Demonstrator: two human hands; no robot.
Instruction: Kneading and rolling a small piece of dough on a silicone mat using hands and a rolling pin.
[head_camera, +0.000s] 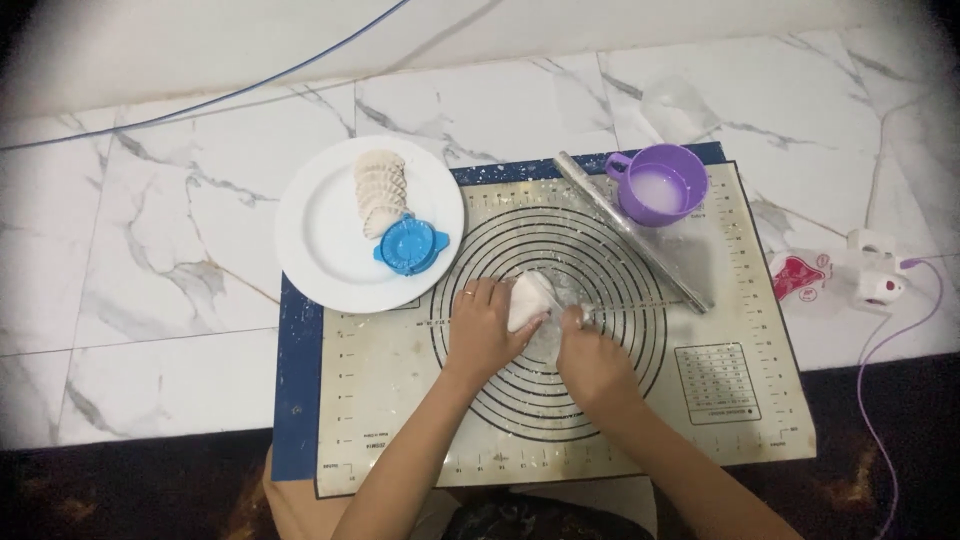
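dough: a white lump of dough (528, 298) at the middle of my baking mat (760, 440), between my hands
left hand (482, 330): fingers curled on its left side
right hand (590, 350): fingertips pinching its right edge
plate (320, 240): well up-left

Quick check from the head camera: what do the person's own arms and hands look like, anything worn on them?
Both forearms are bare, with no sleeves, gloves, watch or bracelets showing. The left hand wears one thin ring on a finger. The right hand shows no jewellery. Nails are too small to judge.
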